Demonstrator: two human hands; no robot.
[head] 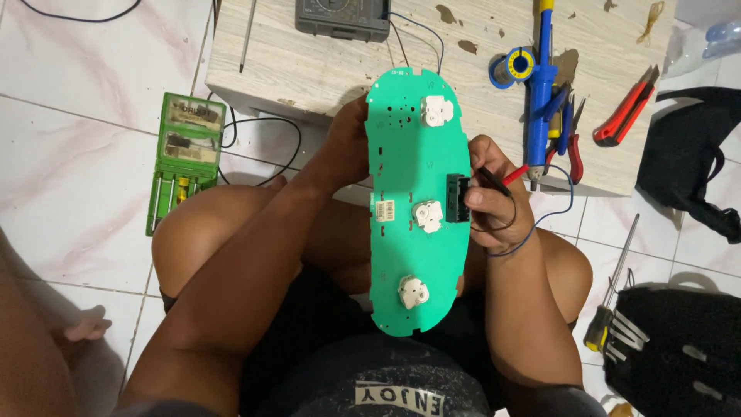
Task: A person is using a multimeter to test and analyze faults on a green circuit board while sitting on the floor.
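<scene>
A long green circuit board point(401, 247) with three white plastic motors and a black connector point(457, 198) is held upright over my lap. My left hand point(346, 143) grips the board's upper left edge from behind. My right hand point(494, 197) holds the right edge by the black connector, and also pinches a red and a black meter probe point(502, 179) with thin wires looping under the wrist.
A low wooden table point(324, 62) ahead carries a grey multimeter point(343, 17), a solder spool point(512, 68), a blue solder sucker point(542, 77), pliers point(571, 139) and a red utility knife point(627, 108). A green screwdriver case point(184, 158) lies on the tiled floor left; a screwdriver point(610, 301) and black bag point(679, 347) lie right.
</scene>
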